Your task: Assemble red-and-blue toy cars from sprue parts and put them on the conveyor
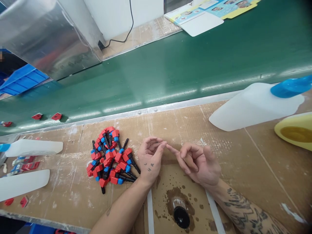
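Note:
My left hand (149,159) is closed in a pinch, its thumb and fingertips together at the tip of my right index finger. Whatever may lie in that pinch is too small or hidden to name. On my right hand (201,164) the index finger points left, the thumb stands apart and the other fingers curl loosely; I see nothing held in it. Left of my hands lies a pile of small red, blue and black plastic parts (108,159). Below them a small clear container with a black round end (181,217) sits on wet-spotted cardboard (165,182).
A white bottle with a blue top (253,105) lies at the right, beside a yellow dish of amber liquid (296,134). More white bottles (36,148) are at the left. A green conveyor belt (151,78) crosses behind, with red pieces (57,116) on it. A blue crate (24,79) stands far left.

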Demonstrator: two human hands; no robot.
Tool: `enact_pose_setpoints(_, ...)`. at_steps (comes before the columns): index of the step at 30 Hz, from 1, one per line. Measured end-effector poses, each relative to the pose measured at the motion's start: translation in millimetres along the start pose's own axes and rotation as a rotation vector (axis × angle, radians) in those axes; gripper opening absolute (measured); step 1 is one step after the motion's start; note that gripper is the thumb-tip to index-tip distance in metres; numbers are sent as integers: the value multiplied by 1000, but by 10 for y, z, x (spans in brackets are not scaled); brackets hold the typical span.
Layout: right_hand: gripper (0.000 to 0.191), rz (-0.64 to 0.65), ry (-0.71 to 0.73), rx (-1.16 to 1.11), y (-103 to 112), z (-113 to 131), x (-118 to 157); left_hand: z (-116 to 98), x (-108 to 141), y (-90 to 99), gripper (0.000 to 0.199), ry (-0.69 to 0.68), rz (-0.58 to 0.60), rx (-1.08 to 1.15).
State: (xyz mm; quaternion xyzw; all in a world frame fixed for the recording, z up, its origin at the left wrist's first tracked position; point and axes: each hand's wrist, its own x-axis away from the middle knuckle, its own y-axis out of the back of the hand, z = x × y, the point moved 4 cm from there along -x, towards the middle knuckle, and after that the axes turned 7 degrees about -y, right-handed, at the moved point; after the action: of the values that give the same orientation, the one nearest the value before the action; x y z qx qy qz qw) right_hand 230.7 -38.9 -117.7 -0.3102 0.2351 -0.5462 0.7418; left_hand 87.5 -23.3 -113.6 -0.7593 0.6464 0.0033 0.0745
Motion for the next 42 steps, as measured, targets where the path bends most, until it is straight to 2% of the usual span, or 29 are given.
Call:
enact_pose_setpoints(12,57,8,18,17,4,10,-4,-9,-1,-7,20,13,13,-11)
enact_pose_setpoints(16,57,-35,61,29,25,32,-4,-2,-21,-2,23,11,1,9)
enact_pose_setpoints(28,55,-19,38,42,22,12,17,27,-14,7,25,15,-12,29)
enact_pose_setpoints(35,55,-21,-2,-25,2,0,-4,27,-19,18,29,19,-30,6)
enact_pose_setpoints(42,57,-33,-19,-68,-13,15,-17,4,5,-1,23,6,0,7)
